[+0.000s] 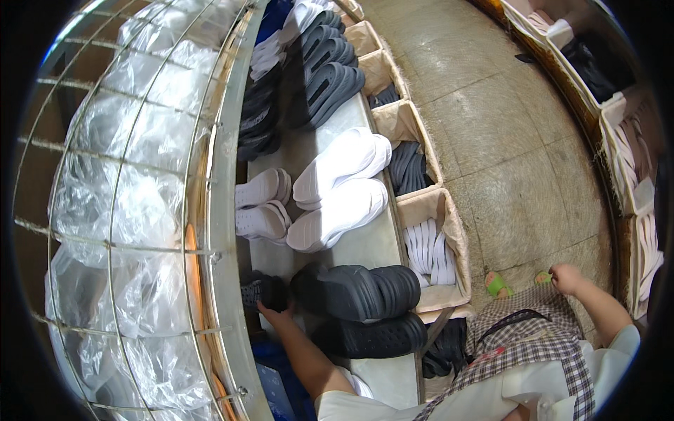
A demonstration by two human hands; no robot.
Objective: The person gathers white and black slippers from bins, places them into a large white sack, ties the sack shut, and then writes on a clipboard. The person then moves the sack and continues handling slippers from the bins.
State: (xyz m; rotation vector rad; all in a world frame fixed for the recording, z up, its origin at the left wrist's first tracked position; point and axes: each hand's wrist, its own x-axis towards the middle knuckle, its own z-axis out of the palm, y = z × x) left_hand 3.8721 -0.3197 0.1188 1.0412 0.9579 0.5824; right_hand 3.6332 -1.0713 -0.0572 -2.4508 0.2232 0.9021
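My left arm reaches in over the bench, and my left hand [275,313] is closed at the edge of a small stack of black shoe soles [264,291]; part of its fingers is hidden. Close beside it lie larger stacks of black soles [354,291] and, nearer me, more black soles [372,337]. White soles [340,214] stand in stacks farther along, with smaller white soles [262,219] to their left. On the right, my right hand [566,278] is held closed by the checked apron [523,330]; what its fingers hold, if anything, cannot be made out.
A wire rack [109,245] with clear plastic bags [126,203] borders the left side. Dark grey soles [333,91] lie at the far end. Cloth-lined bins [456,245] of soles line the bench's right edge. Across the tiled floor [519,154] runs another row of bins [621,175].
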